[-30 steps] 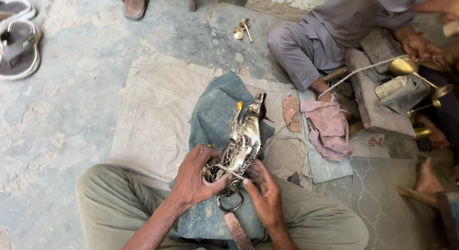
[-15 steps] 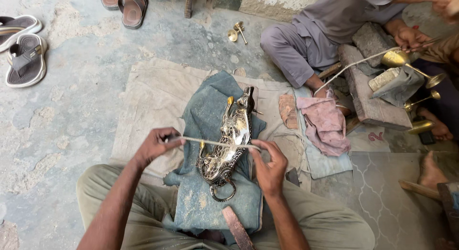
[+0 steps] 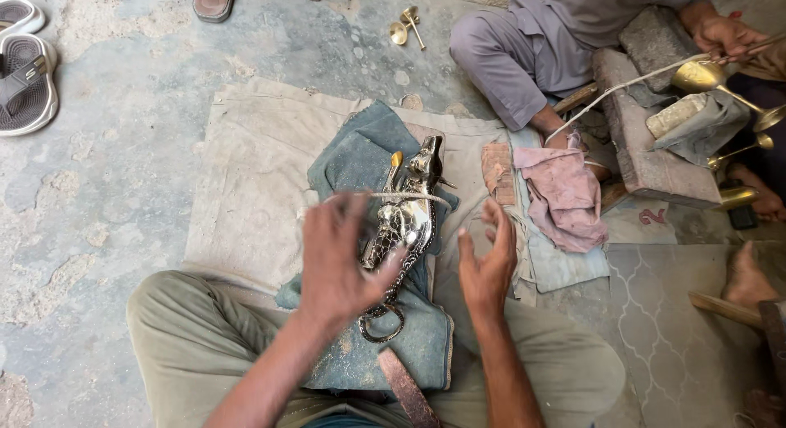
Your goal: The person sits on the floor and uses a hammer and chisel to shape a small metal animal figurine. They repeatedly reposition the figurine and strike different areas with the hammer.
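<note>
Since half a second ago the left hand has swung in from the left and now sits right over the silvery metal figure, while the thin rod lies across the figure's upper part. Going left to right: grey sandals lie on the concrete, then a beige cloth with a blue-grey towel on top, and the figure resting on that towel over the person's lap. The left hand looks blurred, fingers loosely curled near the rod's end; can't tell if it's actually gripping. The right hand is just beside the figure, open, fingers spread, holding nothing. Further right there's a pink rag, and another person's hand holding a brass ladle.
</note>
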